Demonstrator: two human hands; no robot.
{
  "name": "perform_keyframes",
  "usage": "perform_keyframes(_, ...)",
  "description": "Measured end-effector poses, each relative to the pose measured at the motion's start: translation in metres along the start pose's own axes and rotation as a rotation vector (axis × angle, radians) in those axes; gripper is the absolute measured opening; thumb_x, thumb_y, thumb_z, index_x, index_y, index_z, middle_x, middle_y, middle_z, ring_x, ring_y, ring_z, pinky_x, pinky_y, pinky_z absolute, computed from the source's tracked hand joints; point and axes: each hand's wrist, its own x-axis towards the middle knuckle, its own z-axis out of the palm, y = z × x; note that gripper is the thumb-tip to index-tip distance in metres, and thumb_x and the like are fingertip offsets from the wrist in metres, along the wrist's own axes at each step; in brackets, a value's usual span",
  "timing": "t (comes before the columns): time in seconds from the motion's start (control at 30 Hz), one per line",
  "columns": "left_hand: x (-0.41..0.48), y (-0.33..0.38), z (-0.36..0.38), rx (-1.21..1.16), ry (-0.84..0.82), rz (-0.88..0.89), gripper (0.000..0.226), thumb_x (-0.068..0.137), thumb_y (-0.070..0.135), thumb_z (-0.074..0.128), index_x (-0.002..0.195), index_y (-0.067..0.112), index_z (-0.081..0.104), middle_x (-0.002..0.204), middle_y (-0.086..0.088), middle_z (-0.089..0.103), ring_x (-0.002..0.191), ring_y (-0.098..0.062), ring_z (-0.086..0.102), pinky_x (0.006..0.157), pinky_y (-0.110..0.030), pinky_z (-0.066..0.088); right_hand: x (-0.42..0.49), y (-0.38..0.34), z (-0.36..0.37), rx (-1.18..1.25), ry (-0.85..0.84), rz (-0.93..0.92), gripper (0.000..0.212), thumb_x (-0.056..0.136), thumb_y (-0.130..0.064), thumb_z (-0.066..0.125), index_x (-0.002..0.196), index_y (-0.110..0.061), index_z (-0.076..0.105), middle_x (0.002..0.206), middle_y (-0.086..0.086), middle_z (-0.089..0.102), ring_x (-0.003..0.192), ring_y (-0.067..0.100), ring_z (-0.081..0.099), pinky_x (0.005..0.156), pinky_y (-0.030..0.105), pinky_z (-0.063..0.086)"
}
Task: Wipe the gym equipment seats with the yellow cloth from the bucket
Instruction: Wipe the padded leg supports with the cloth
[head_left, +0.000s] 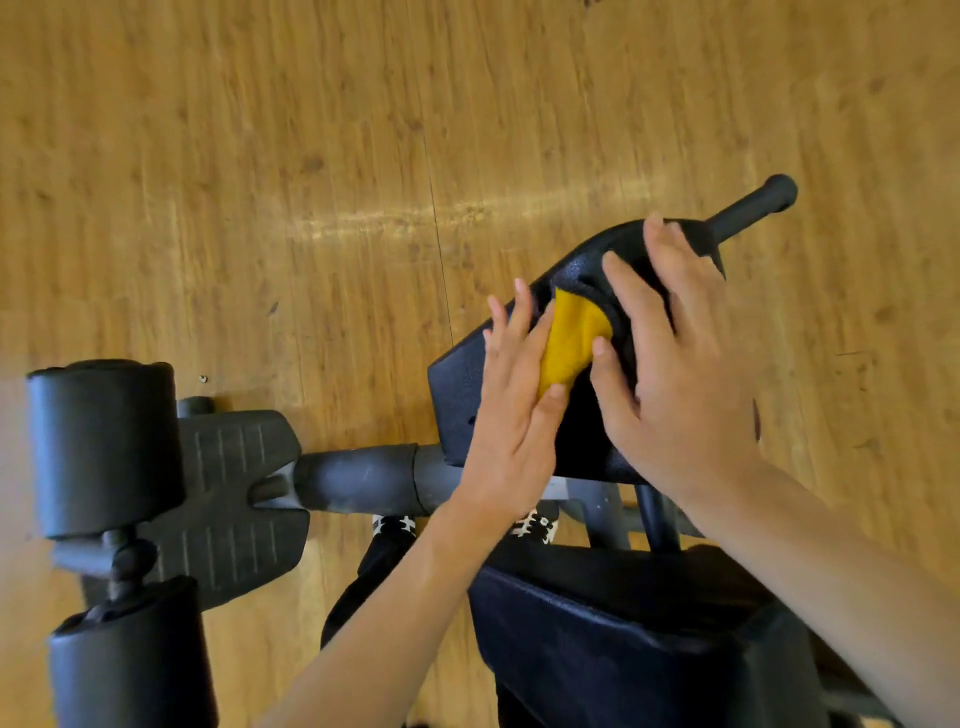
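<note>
The left hand (514, 415), fingers straight, presses the yellow cloth (571, 338) onto the black seat pad (462, 395) (textured, angled) while the right hand (675, 379) rests spread beside it.

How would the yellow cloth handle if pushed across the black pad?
Probably floppy: the yellow cloth lies creased between the left hand and right hand. Likely to bunch, not slide, since the black pad looks pebbled.
</note>
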Motion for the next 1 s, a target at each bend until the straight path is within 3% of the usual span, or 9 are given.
perform_keyframes(0.1, -0.002, 0.004, 0.004, 0.040, -0.063, 0.040, 0.060, 0.110, 0.047, 0.017, 0.162, 0.021, 0.005, 0.173, -0.002, -0.006, 0.157, -0.020, -0.018, 0.126, -0.058, -0.006, -0.004, -0.010, 0.004, -0.084, -0.037, -0.168, 0.045, 0.102, -0.024, 0.049, 0.142, -0.005, 0.053, 0.152, 0.018, 0.046, 0.145, 0.032, 0.037, 0.120, 0.052, 0.026)
perform_keyframes(0.23, -0.006, 0.000, -0.008, -0.076, -0.158, 0.049, 0.064, 0.105, 0.036, 0.023, 0.159, 0.034, -0.012, 0.172, 0.000, -0.008, 0.158, -0.021, -0.013, 0.126, -0.060, -0.004, -0.003, -0.019, 0.009, -0.208, -0.111, -0.185, 0.044, 0.103, -0.033, 0.045, 0.132, -0.005, 0.063, 0.137, 0.015, 0.059, 0.138, 0.030, 0.047, 0.119, 0.047, 0.028)
perform_keyframes(0.33, -0.009, -0.014, -0.017, 0.020, -0.179, -0.004, 0.071, 0.101, 0.043, 0.024, 0.163, 0.021, -0.004, 0.172, 0.001, -0.011, 0.157, -0.018, -0.017, 0.126, -0.057, -0.008, -0.002, -0.010, 0.003, -0.263, -0.130, -0.238, 0.041, 0.103, -0.039, 0.048, 0.114, -0.005, 0.068, 0.120, 0.012, 0.064, 0.124, 0.030, 0.054, 0.116, 0.044, 0.033)
perform_keyframes(0.47, -0.009, -0.018, -0.021, 0.153, -0.181, 0.046, 0.081, 0.102, 0.068, 0.010, 0.163, 0.015, 0.010, 0.172, 0.000, -0.007, 0.158, -0.022, -0.015, 0.126, -0.059, -0.005, -0.003, 0.000, -0.004, -0.268, -0.052, -0.293, 0.042, 0.099, -0.044, 0.056, 0.090, -0.004, 0.065, 0.096, 0.012, 0.062, 0.092, 0.031, 0.055, 0.085, 0.042, 0.042)
perform_keyframes(0.57, -0.006, -0.011, -0.018, 0.184, -0.149, 0.107, 0.079, 0.104, 0.064, 0.011, 0.162, 0.012, 0.015, 0.172, -0.005, -0.004, 0.158, -0.026, -0.013, 0.126, -0.062, -0.003, -0.010, 0.013, -0.028, -0.202, 0.011, -0.152, 0.041, 0.100, -0.041, 0.058, 0.084, -0.004, 0.061, 0.091, 0.014, 0.059, 0.085, 0.030, 0.049, 0.076, 0.042, 0.039)
perform_keyframes(0.67, -0.001, 0.002, -0.007, 0.237, -0.188, 0.192, 0.067, 0.108, 0.054, 0.017, 0.161, 0.014, 0.015, 0.172, -0.011, -0.005, 0.158, -0.028, -0.014, 0.126, -0.061, -0.003, -0.034, 0.030, -0.048, -0.153, 0.004, 0.124, 0.035, 0.104, -0.036, 0.051, 0.090, -0.005, 0.060, 0.102, 0.013, 0.057, 0.094, 0.032, 0.049, 0.080, 0.042, 0.040)
perform_keyframes(0.8, 0.006, 0.013, 0.009, 0.347, -0.185, 0.227, 0.057, 0.110, 0.044, 0.026, 0.161, 0.022, 0.017, 0.171, -0.010, -0.014, 0.157, -0.028, -0.018, 0.127, -0.057, -0.004, -0.054, -0.003, -0.039, 0.217, -0.035, 0.376, 0.040, 0.105, -0.031, 0.038, 0.140, -0.014, 0.046, 0.149, 0.008, 0.046, 0.137, 0.024, 0.044, 0.113, 0.039, 0.035)
perform_keyframes(0.9, 0.005, 0.006, 0.005, 0.301, -0.157, 0.204, 0.056, 0.110, 0.032, 0.034, 0.161, 0.021, 0.015, 0.172, -0.007, -0.010, 0.157, -0.027, -0.017, 0.127, -0.059, -0.002, -0.046, -0.026, -0.018, 0.066, -0.153, 0.381, 0.065, 0.101, -0.056, 0.040, 0.157, -0.028, 0.023, 0.166, 0.009, 0.016, 0.154, 0.026, 0.014, 0.124, 0.052, 0.014)
perform_keyframes(1.0, 0.003, -0.010, 0.002, 0.262, -0.077, 0.122, 0.055, 0.109, 0.034, 0.027, 0.161, 0.024, 0.009, 0.172, -0.003, -0.007, 0.158, -0.025, -0.013, 0.126, -0.062, 0.004, -0.029, -0.013, -0.003, -0.042, -0.145, 0.307, 0.060, 0.104, -0.044, 0.044, 0.158, -0.028, 0.024, 0.167, 0.014, 0.012, 0.154, 0.031, 0.010, 0.123, 0.058, 0.012)
